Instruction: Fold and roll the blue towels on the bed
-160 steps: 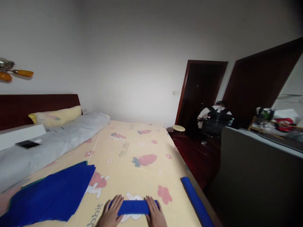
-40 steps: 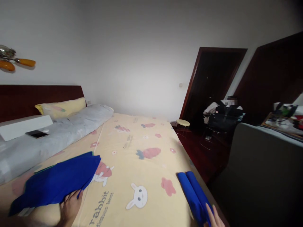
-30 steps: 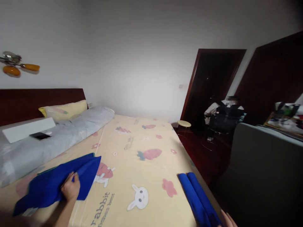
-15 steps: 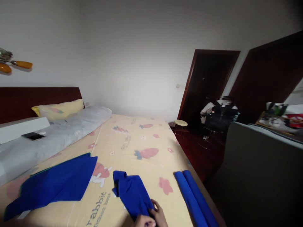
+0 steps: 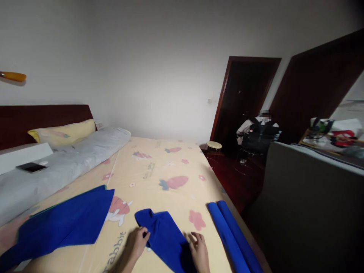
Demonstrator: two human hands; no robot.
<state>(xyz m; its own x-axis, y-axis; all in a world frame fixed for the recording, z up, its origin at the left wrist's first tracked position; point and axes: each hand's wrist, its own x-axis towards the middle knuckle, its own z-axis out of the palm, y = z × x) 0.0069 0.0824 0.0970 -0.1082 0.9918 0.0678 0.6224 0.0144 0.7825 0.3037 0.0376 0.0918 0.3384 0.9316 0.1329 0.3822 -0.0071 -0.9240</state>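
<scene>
A blue piece of cloth (image 5: 167,237) lies partly folded on the bed, its far-left corner bunched. My left hand (image 5: 140,242) is at its left edge, with thumb and fingers pinched on the fabric. Just off the cloth's right edge, my right hand (image 5: 199,250) hovers with loosely bent fingers apart and nothing in them. A larger blue cloth (image 5: 68,223) with a green edge is spread to the left. Two blue rolls of cloth (image 5: 227,231) lie side by side along the bed's right edge.
The bed (image 5: 153,167) has a yellow printed sheet. A grey bundle of bedding (image 5: 93,151), a pillow (image 5: 65,132) and a dark tablet-like device (image 5: 32,167) are at the left. A stool (image 5: 214,145), a seated person (image 5: 257,131) and a dark cabinet side (image 5: 295,201) are on the right.
My hands were together at the cloth's near right edge. The left hand has moved to the left edge; the right has let go and opened. The view has turned slightly right.
</scene>
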